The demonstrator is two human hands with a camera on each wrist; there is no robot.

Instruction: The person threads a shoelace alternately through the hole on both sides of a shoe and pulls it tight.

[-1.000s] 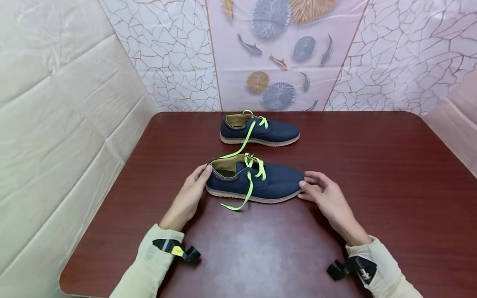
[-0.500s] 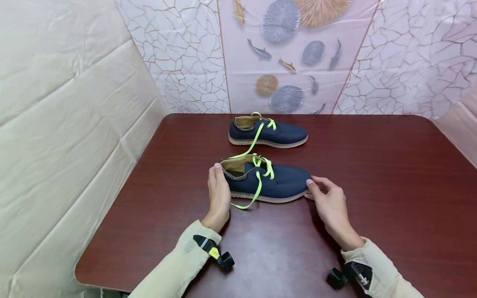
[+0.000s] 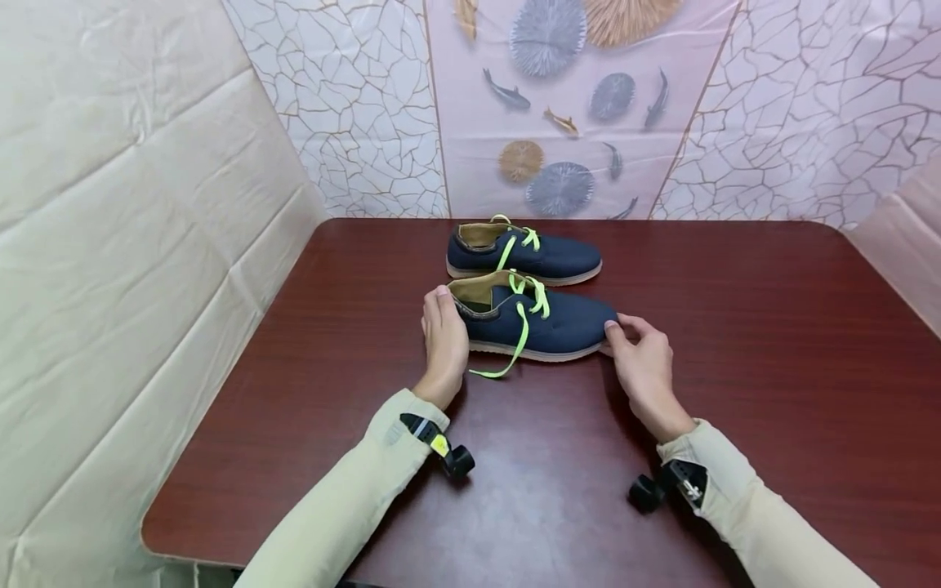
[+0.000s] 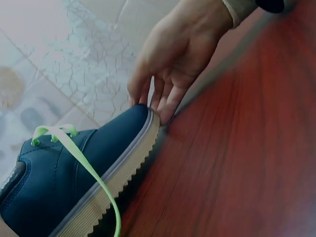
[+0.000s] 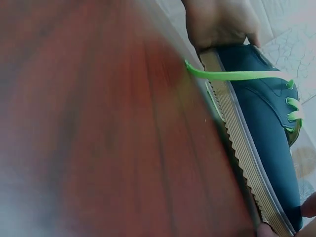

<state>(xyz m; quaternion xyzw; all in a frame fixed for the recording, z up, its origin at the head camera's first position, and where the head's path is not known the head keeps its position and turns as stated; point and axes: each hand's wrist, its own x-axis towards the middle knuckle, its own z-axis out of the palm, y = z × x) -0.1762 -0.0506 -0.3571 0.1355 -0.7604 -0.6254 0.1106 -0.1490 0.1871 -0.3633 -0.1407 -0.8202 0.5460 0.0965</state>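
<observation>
A navy lace-up shoe with lime-green laces and a pale ridged sole stands upright on the table, toe to the right. My left hand lies against its heel, fingers straight along the back. At the toe, my right hand pinches the tip between thumb and fingers; in the left wrist view that right hand bends round the toe. One loose lace end trails onto the table in front. Just behind stands the matching shoe, also toe right, partly covered by the nearer one.
The dark red-brown table carries both shoes near its back edge. Behind it hangs a patterned backdrop, with a cream cloth wall on the left. Each wrist wears a strapped black camera.
Both hands have slid the nearer shoe back toward the other one, so the gap between them has shrunk. The left hand has turned more upright against the heel.
</observation>
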